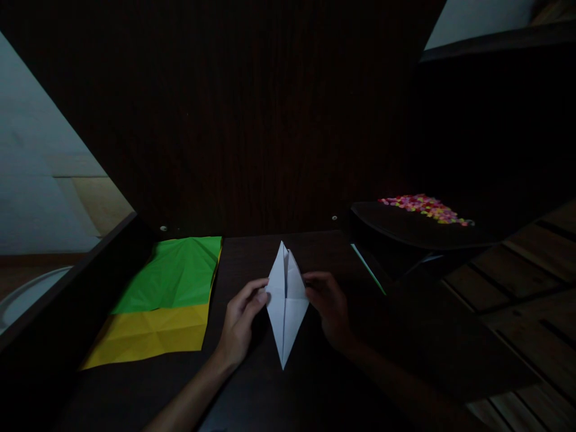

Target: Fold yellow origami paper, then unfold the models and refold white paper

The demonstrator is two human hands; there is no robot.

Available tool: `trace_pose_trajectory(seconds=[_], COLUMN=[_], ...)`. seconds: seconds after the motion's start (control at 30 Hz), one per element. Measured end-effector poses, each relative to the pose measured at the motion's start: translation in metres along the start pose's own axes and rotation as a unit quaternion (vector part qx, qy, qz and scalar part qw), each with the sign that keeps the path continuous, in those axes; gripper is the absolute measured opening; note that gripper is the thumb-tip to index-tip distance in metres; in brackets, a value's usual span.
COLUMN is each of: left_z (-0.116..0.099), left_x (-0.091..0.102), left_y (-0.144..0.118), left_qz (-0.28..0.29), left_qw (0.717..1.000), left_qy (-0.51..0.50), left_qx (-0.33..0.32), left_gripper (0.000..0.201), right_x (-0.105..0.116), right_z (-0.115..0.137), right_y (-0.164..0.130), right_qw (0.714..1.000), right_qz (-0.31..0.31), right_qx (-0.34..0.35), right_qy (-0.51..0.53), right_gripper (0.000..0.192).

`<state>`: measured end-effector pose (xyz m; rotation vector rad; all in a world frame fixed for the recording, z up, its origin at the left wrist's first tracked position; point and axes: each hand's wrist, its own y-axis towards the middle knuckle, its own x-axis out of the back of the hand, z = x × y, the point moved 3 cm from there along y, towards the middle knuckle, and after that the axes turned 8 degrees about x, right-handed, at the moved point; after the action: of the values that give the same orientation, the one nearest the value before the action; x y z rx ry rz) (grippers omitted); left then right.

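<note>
Where the dark desk [252,390] shows least glare, I log a white folded paper [286,300], kite-shaped, lying flat at centre. Left hand [240,324] pinches its left edge, fingertips closed on the paper. Right hand [330,309] touches the right edge; grip too dim to tell. Green sheet [175,273] overlaps a yellow sheet [153,333] well left. Coloured bits [425,207] sit far right.

I sit in dim light at a dark wooden desk [315,390] whose tall dark back panel [252,120] rises before me, a pale wall [27,180] to my left and a wooden slatted floor [531,288] to my right.
</note>
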<state>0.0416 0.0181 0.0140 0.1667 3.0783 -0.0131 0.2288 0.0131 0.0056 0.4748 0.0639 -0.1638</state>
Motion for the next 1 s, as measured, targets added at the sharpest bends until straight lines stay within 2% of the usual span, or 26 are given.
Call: trace_pose_trajectory(seconds=[0.1,0.23,0.37,0.47,0.53,0.63,0.77,0.9,1.0], left_z=[-0.002,0.001,0.005,0.006,0.006,0.006,0.006,0.006,0.006], left_x=[-0.005,-0.012,-0.010,-0.009,-0.008,-0.009,-0.009,-0.009,-0.010], left_y=[-0.001,0.001,0.003,0.005,0.005,0.007,0.007,0.005,0.002], left_qz=[-0.016,-0.008,-0.031,-0.022,-0.011,0.012,0.012,-0.010,-0.009], left_qw=[1.000,0.998,0.995,0.993,0.993,0.992,0.992,0.992,0.994], left_qy=[0.012,-0.058,-0.094,-0.102,-0.106,-0.109,-0.119,-0.118,-0.103], left_qx=[-0.001,0.017,0.030,0.048,0.054,0.056,0.049,0.038,0.041], left_gripper=[0.028,0.042,0.054,0.060,0.059,0.046,0.041,0.044,0.042], right_x=[-0.002,-0.004,-0.008,-0.008,-0.008,-0.007,-0.008,-0.009,-0.010], right_z=[-0.002,-0.002,-0.002,-0.001,-0.001,-0.003,-0.006,-0.007,-0.006], right_y=[-0.002,-0.003,-0.002,-0.002,-0.002,0.000,0.001,0.001,0.000], right_qw=[1.000,0.999,0.999,0.999,0.998,0.996,0.989,0.981,0.979], right_qz=[0.009,0.012,0.023,0.025,0.020,0.025,0.075,0.113,0.117], right_qx=[0.013,0.032,0.029,0.031,0.041,0.062,0.065,0.056,0.055], right_qy=[-0.013,-0.041,-0.009,-0.018,-0.035,-0.060,-0.107,-0.150,-0.157], right_gripper=[0.018,0.016,0.024,0.026,0.024,0.017,0.011,0.014,0.027])
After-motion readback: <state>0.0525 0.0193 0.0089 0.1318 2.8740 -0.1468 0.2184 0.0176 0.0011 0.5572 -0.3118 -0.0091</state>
